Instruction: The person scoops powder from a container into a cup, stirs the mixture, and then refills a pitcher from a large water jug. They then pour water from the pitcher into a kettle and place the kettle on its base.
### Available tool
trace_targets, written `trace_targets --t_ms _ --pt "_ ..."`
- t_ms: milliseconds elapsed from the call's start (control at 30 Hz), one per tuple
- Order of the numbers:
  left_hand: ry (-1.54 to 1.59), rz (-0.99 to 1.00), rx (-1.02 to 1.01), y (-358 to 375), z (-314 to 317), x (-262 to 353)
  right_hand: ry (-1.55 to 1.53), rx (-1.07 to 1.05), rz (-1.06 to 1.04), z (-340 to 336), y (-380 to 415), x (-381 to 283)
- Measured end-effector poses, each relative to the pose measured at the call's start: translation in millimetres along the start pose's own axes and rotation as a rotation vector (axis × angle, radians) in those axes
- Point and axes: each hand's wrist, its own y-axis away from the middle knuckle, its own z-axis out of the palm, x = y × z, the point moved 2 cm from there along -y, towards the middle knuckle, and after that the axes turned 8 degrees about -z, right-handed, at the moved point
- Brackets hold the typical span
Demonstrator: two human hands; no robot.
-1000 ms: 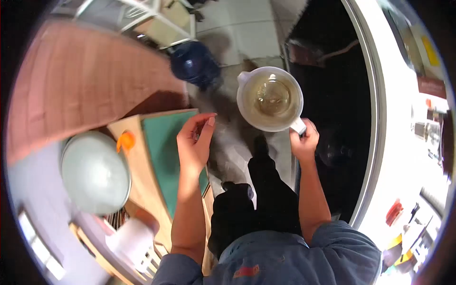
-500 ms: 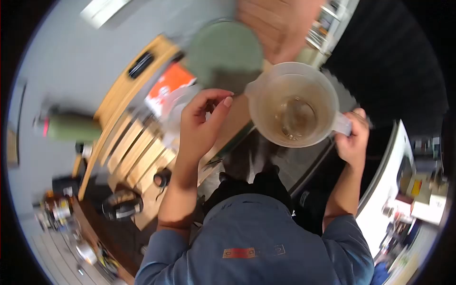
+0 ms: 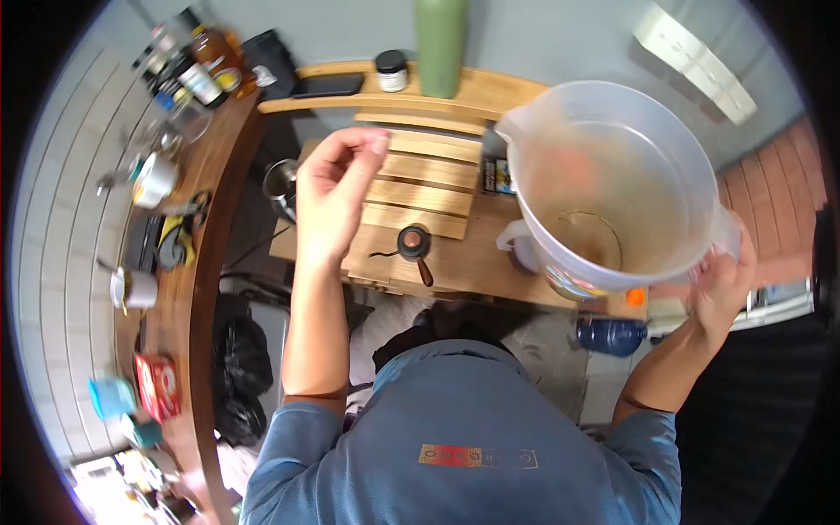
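My right hand [image 3: 722,284] is closed round the handle of a large translucent plastic jug [image 3: 652,188], held up at the right with its spout toward the left. Brownish liquid shows low inside it. Off to the left, my left hand [image 3: 337,197] is raised, fingers curled and thumb tip against the index finger, with nothing visible in them. It overlaps the edge of a slatted wooden board [image 3: 426,166] on the wooden table [image 3: 472,262]. A small black round thing with a copper-coloured centre and wooden handle [image 3: 413,241] lies below the board. Part of a white cup [image 3: 519,249] shows beside the jug.
A wooden shelf [image 3: 490,92] at the back holds a green bottle [image 3: 440,52] and a black-lidded jar [image 3: 391,72]. A metal pitcher [image 3: 280,179] stands left of the table. The left counter [image 3: 206,254] carries bottles, mugs, scissors and a red box [image 3: 158,387].
The view has turned left, bringing the shelf, board and left counter to the front. My right hand still holds the jug, now closer to the camera; my left hand stays raised.
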Motion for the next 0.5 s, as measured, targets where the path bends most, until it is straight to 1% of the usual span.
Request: trace_targets --t_ms 33,67,133,167,233,267,333,433,500 --pt "-0.02 0.022 0.083 4.8 -16.6 1.1 -0.071 -0.153 0.064 14.1 -18.4 5.5" --pt "0.024 0.039 0.147 12.5 -29.9 2.0 -0.091 -0.191 0.062 29.0 -30.5 6.3" --pt "-0.008 0.026 0.28 27.3 -61.7 -0.6 0.037 -0.39 -0.092 73.9 -45.6 -1.0" --pt "0.002 0.027 0.321 34.3 -74.6 -0.8 0.018 -0.419 -0.089 95.2 -50.9 -2.6" --pt "0.003 0.016 0.391 49.9 -96.5 -1.5 -0.085 -0.5 -0.224 137.3 -58.4 -11.7" --pt "0.0 0.003 0.432 56.7 -104.3 -0.1 -0.097 -0.515 -0.225 155.4 -62.8 -18.0" --pt "-0.017 -0.001 0.475 65.5 -124.0 -2.8 -0.056 -0.582 -0.002 188.3 -71.6 -24.3" --pt "-0.04 -0.012 0.513 70.7 -151.7 -6.3 -0.024 -0.641 -0.02 233.7 -84.0 -9.3" --pt "-0.054 -0.038 0.523 69.5 -171.3 -10.1 0.008 -0.674 -0.014 259.7 -86.2 -11.5"
